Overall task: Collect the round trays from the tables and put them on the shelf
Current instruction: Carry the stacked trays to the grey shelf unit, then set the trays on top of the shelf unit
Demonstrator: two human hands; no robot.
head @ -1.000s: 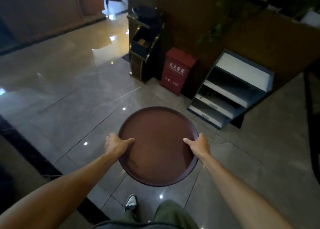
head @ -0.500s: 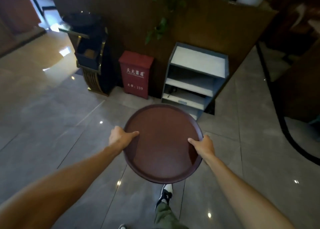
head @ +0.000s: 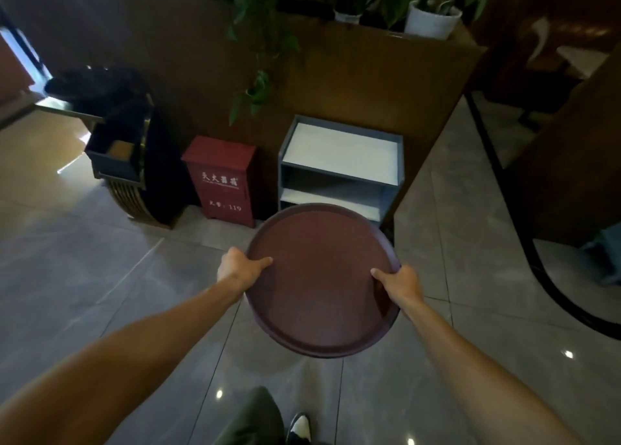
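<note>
A person holds 1 round tray [head: 322, 286] out in front of the body with both arms stretched forward, above a glossy grey tiled floor [head: 100, 276]. The tray is dark reddish-brown with a low raised rim, its flat face bare and turned up toward the camera, tilted slightly so that the far edge sits higher in the picture. The left hand [head: 240, 270] grips the tray's left rim, thumb laid over the top surface and the other fingers curled under the edge out of sight. The right hand [head: 401, 285] grips the right rim the same way, thumb pressed on top and fingers wrapped beneath. Just beyond the tray's far edge stands a small grey shelf [head: 341, 172] with pale boards, its top board and the level under it both in view, its lower part hidden behind the tray. The shelf backs onto a brown wooden partition [head: 369, 75], on top of which stand potted plants [head: 430, 14] in white pots, with green vines trailing down the front. Just beside the shelf, to its left, is a red cabinet [head: 223, 182] with white characters and the number 119. Farther left is a dark bin stand [head: 124, 155]. At the bottom, 1 trouser leg and 1 shoe [head: 299, 428] show.
</note>
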